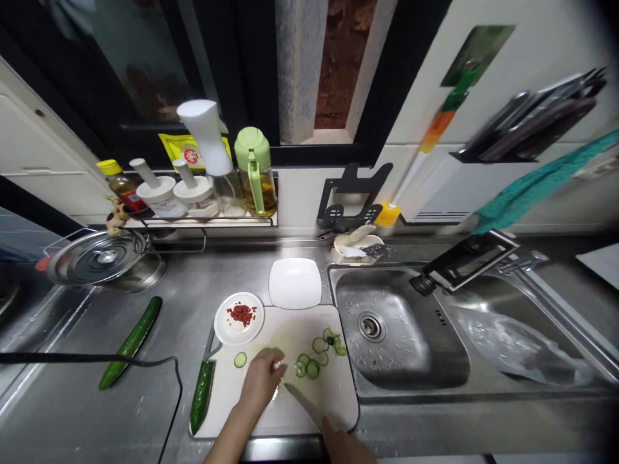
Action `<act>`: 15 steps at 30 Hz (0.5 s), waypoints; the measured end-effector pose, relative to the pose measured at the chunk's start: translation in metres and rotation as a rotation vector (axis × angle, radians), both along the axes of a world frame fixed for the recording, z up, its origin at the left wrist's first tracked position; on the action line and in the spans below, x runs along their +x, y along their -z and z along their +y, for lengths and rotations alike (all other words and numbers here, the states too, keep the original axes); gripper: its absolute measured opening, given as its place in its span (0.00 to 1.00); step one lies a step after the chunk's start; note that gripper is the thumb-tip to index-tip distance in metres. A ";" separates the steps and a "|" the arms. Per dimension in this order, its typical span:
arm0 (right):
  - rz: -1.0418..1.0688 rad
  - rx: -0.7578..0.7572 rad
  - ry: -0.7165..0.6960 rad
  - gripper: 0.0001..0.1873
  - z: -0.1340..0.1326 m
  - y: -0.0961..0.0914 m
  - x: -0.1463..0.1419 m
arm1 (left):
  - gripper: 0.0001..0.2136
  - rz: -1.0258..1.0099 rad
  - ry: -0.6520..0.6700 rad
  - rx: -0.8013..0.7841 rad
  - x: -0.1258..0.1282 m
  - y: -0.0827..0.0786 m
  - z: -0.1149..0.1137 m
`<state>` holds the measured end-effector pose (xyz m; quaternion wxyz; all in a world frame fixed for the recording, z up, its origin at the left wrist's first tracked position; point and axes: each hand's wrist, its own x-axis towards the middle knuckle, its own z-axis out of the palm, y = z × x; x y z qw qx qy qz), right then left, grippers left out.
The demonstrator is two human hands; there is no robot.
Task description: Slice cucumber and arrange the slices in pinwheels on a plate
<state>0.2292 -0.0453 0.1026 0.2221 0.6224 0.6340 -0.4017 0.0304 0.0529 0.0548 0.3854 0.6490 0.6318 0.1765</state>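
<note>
My left hand (260, 381) rests curled on the white cutting board (333, 393), its fingers closed over something pale that I cannot make out. My right hand (344, 443), at the bottom edge, grips the handle of a knife (302, 401) whose blade points up-left toward the left fingers. Several cucumber slices (314, 361) lie on the board just right of the left hand, and one slice (240, 359) lies to its left. A cucumber piece (202, 394) lies along the board's left edge.
A small plate with red bits (238, 318) and an empty white square plate (294, 283) sit behind the board. A whole cucumber (130, 341) lies left on the steel counter, crossed by a black cable (97, 358). The sink (401, 335) is at right; a pot lid (97, 256) and condiment bottles (213, 174) stand behind.
</note>
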 end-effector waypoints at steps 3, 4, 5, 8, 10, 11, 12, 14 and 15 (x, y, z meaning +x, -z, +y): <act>0.000 -0.011 -0.009 0.33 0.001 0.000 -0.002 | 0.07 0.044 0.093 -0.116 0.023 -0.004 0.006; -0.001 -0.010 -0.007 0.33 0.000 0.001 -0.002 | 0.08 0.060 0.101 -0.145 0.028 -0.006 0.007; -0.005 -0.006 -0.005 0.33 0.000 0.002 -0.002 | 0.08 0.074 0.099 -0.169 0.032 -0.007 0.008; -0.002 0.007 -0.007 0.34 -0.002 0.007 -0.002 | 0.08 0.110 0.076 -0.215 0.038 -0.009 0.011; -0.011 -0.008 -0.003 0.35 -0.002 0.011 -0.003 | 0.08 0.127 0.065 -0.227 0.040 -0.009 0.012; -0.022 -0.025 0.004 0.35 -0.001 0.012 -0.003 | 0.08 0.132 0.064 -0.228 0.040 -0.009 0.012; -0.034 -0.044 0.013 0.35 0.000 0.012 -0.004 | 0.08 0.131 0.063 -0.226 0.040 -0.008 0.012; -0.048 -0.071 0.029 0.33 0.001 0.013 -0.005 | 0.08 0.115 0.069 -0.216 0.041 -0.007 0.012; -0.043 -0.078 0.034 0.32 0.002 0.013 -0.005 | 0.08 0.102 0.073 -0.213 0.041 -0.007 0.011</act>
